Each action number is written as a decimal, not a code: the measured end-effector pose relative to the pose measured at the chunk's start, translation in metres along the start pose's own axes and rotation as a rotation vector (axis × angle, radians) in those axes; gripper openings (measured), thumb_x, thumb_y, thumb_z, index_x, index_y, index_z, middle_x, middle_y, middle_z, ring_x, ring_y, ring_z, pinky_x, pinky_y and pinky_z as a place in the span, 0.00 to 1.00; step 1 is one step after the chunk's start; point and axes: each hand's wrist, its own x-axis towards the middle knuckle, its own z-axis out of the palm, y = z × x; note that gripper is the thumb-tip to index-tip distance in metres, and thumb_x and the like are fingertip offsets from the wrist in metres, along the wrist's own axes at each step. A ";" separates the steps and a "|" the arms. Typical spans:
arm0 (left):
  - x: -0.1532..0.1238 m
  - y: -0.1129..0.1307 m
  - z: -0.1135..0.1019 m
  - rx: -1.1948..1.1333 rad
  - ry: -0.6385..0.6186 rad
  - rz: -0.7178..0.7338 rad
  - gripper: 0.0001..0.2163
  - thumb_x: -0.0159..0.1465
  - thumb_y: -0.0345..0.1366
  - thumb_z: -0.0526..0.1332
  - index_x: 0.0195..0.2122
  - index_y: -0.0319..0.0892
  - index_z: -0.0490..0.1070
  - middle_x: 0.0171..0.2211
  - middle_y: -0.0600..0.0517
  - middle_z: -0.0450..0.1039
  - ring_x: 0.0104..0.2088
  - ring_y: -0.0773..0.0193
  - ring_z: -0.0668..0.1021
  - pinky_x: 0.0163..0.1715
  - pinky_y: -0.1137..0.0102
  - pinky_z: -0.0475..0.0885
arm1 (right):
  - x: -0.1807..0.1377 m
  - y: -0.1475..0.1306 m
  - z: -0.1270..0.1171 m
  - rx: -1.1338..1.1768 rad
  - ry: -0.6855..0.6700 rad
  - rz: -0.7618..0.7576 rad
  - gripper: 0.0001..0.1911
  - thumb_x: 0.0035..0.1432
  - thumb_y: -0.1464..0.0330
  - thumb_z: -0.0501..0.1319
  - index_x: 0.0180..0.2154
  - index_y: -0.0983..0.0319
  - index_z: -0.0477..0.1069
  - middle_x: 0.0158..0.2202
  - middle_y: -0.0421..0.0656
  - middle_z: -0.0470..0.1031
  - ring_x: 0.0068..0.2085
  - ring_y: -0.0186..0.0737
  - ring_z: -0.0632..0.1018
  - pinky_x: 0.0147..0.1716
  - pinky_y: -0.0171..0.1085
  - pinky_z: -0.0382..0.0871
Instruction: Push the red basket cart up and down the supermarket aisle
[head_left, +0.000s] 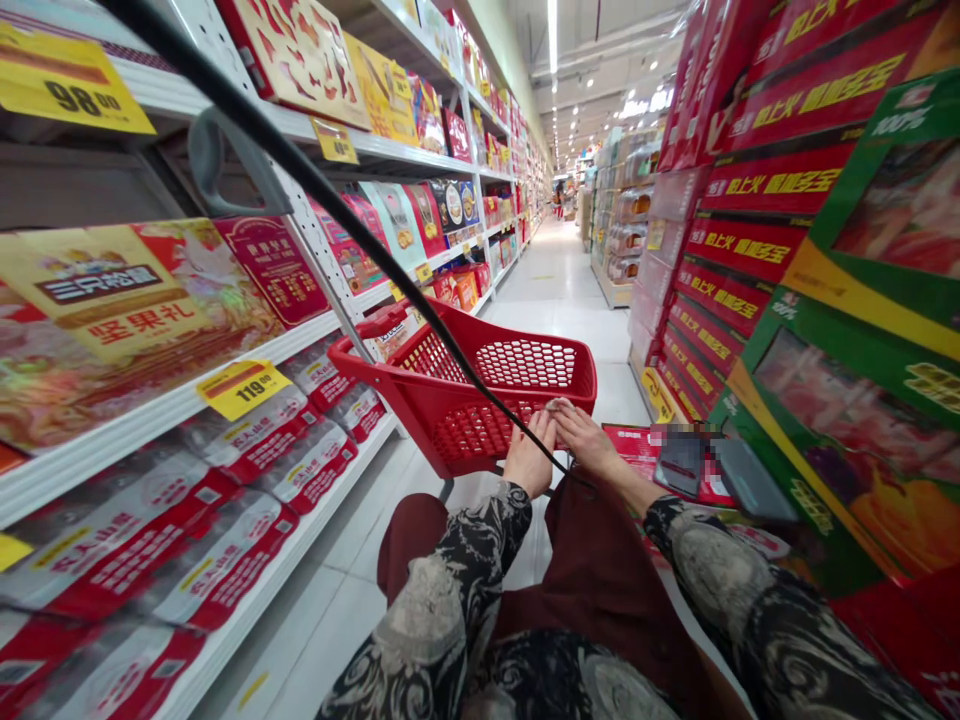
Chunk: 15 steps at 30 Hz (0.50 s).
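Note:
A red plastic shopping basket-cart (525, 360) stands in the aisle right in front of me, and its inside looks bare. My left hand (529, 455) rests on its near rim with the fingers curled over the edge. My right hand (583, 432) lies beside it on the same rim, fingers laid flat on the plastic. Both forearms wear dark patterned sleeves. A black cable (315, 185) runs diagonally from the top left down past my hands.
Shelves on the left (225, 385) carry red and gold gift boxes, with yellow price tags (241, 388) on the rails. Stacked red and green cartons (810, 300) wall in the right side. The white tiled aisle (559, 280) runs far ahead between them.

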 end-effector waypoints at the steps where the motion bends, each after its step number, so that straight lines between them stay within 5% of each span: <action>1: -0.001 0.001 -0.001 -0.002 -0.002 0.008 0.29 0.59 0.27 0.46 0.64 0.32 0.48 0.67 0.42 0.45 0.66 0.55 0.50 0.63 0.51 0.47 | -0.004 -0.004 0.006 0.007 -0.019 -0.009 0.19 0.62 0.75 0.51 0.53 0.65 0.67 0.54 0.50 0.70 0.61 0.46 0.64 0.58 0.50 0.60; 4: -0.003 -0.003 -0.006 -0.001 -0.027 -0.006 0.29 0.59 0.28 0.47 0.64 0.32 0.47 0.66 0.41 0.45 0.66 0.55 0.51 0.63 0.51 0.48 | -0.007 -0.010 0.013 0.016 -0.027 -0.036 0.18 0.62 0.75 0.51 0.52 0.64 0.69 0.53 0.50 0.71 0.60 0.45 0.65 0.58 0.49 0.61; 11: -0.003 -0.032 -0.013 -0.018 0.028 -0.153 0.31 0.57 0.27 0.48 0.64 0.33 0.48 0.67 0.41 0.44 0.66 0.55 0.50 0.62 0.50 0.48 | 0.027 0.006 -0.019 -0.057 0.080 0.006 0.22 0.64 0.74 0.49 0.59 0.64 0.60 0.59 0.50 0.64 0.63 0.46 0.60 0.59 0.50 0.56; 15: -0.007 -0.034 -0.011 -0.027 0.028 -0.158 0.31 0.57 0.27 0.49 0.64 0.31 0.48 0.66 0.40 0.44 0.66 0.54 0.50 0.62 0.50 0.49 | 0.012 0.000 0.001 -0.087 0.015 -0.066 0.20 0.62 0.76 0.50 0.55 0.63 0.66 0.56 0.48 0.68 0.60 0.46 0.65 0.57 0.49 0.62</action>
